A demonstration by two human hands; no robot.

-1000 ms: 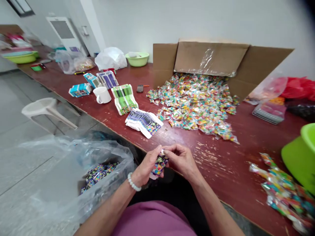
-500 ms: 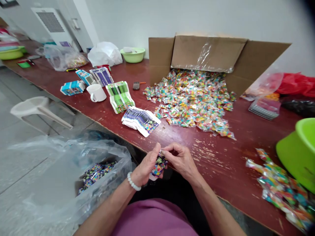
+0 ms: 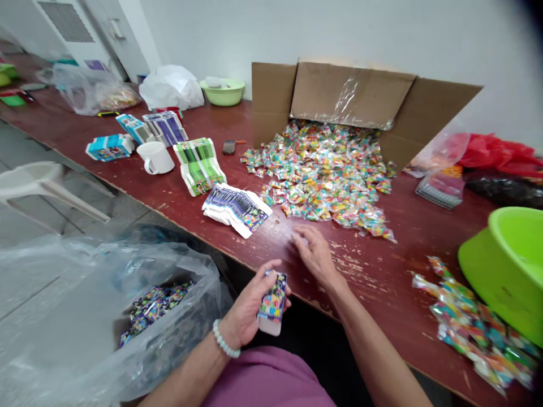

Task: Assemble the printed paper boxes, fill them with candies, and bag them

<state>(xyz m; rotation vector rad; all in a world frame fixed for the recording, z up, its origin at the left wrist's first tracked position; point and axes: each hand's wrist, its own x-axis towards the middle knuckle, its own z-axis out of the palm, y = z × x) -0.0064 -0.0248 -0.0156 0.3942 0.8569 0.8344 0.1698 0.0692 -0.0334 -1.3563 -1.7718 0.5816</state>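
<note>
My left hand (image 3: 254,299) is closed around a small dark printed carton (image 3: 272,302), held tilted over my lap with its white end flap facing me. My right hand (image 3: 313,251) is over the table edge, in front of the heap of wrapped candies (image 3: 326,175). Its fingers are loosely bent and slightly blurred, with nothing visible in them. Left of that hand lies a fanned stack of flat purple cartons (image 3: 237,209). The heap spills from a cardboard box (image 3: 352,93) lying on its side.
A clear plastic bag (image 3: 199,271) with dark printed packs (image 3: 155,305) stands below the table at left. Green cartons (image 3: 200,165), a white mug (image 3: 155,157) and a phone-like device (image 3: 229,147) lie farther back. At right are a green basin (image 3: 500,271) and loose candies (image 3: 470,322).
My right hand has left the carton's top and moved up and forward toward the candies. My left hand still holds the carton, now tilted more toward me. The view has shifted slightly right.
</note>
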